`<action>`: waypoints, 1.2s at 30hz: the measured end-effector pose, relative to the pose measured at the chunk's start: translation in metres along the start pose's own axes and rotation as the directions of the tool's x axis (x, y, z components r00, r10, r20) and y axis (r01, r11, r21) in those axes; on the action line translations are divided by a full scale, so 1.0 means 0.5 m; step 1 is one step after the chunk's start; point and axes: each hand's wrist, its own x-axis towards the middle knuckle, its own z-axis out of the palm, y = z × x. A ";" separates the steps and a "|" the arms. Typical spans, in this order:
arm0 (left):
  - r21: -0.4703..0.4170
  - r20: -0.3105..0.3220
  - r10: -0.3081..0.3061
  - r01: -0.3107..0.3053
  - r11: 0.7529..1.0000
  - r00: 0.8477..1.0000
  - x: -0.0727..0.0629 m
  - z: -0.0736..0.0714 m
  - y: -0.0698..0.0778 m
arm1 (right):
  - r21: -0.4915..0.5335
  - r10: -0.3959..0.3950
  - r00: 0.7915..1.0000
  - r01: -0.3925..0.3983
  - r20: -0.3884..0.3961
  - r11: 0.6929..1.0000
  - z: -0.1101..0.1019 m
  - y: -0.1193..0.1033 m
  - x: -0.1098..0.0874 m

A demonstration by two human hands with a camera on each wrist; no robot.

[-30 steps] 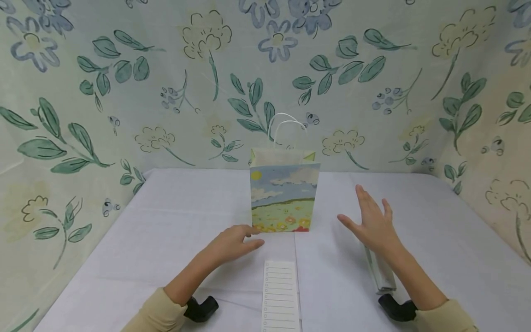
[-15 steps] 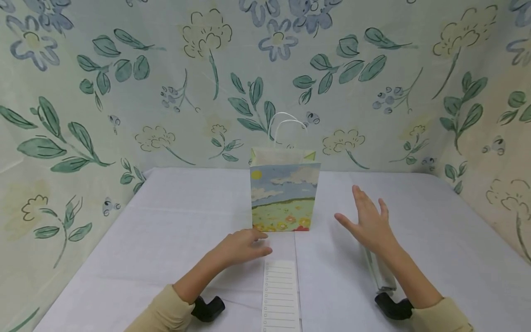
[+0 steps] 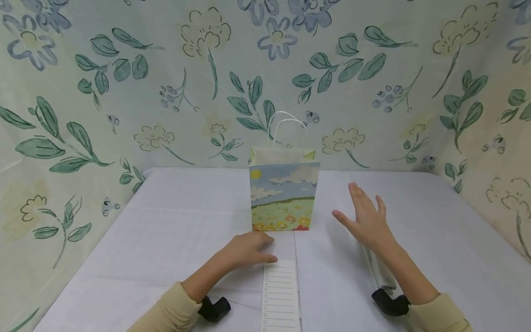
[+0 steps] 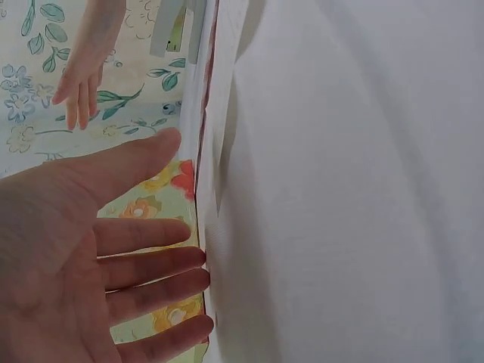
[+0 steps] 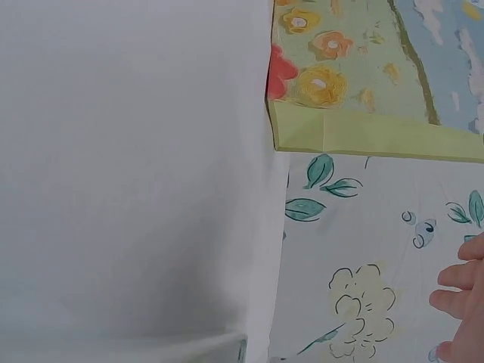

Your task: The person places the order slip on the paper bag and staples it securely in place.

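A paper gift bag (image 3: 284,198) with a painted sky and flower meadow stands upright at the middle of the table, its white cord handles raised. My left hand (image 3: 244,251) hovers in front of the bag's base, its thumb at the top end of a long white checklist pad (image 3: 280,295). In the left wrist view that hand (image 4: 68,257) has its fingers straight and spread, holding nothing. My right hand (image 3: 369,226) is raised to the right of the bag, fingers extended and thumb apart. Beneath its wrist lies a long, narrow, pale item (image 3: 378,269), partly hidden by the forearm.
A white cloth covers the table (image 3: 174,221). Floral fabric (image 3: 191,92) hangs behind and along both sides. A black wrist-worn device (image 3: 215,309) sits at the left cuff and another black device (image 3: 390,303) at the right cuff.
My left hand has moved right and slightly toward me, reaching the top of the checklist pad. The right hand has drifted slightly left. The bag, pad and pale item stay in place.
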 end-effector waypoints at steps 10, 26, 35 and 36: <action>0.141 0.042 0.026 -0.031 0.989 0.999 -0.001 0.009 0.018 | 0.017 0.003 1.000 -0.003 -0.002 1.000 0.005 -0.007 0.005; 0.114 0.128 0.053 -0.068 0.991 0.990 -0.004 0.013 0.029 | 0.045 -0.029 1.000 0.028 0.001 0.999 0.001 -0.034 0.022; 0.115 0.121 0.105 -0.119 0.986 0.987 -0.003 0.013 0.033 | 0.053 -0.042 0.999 0.042 -0.007 0.998 0.004 -0.043 0.032; 0.108 0.123 0.110 -0.123 0.986 0.986 -0.004 0.012 0.035 | 0.055 -0.043 0.999 0.044 -0.011 0.998 0.004 -0.044 0.034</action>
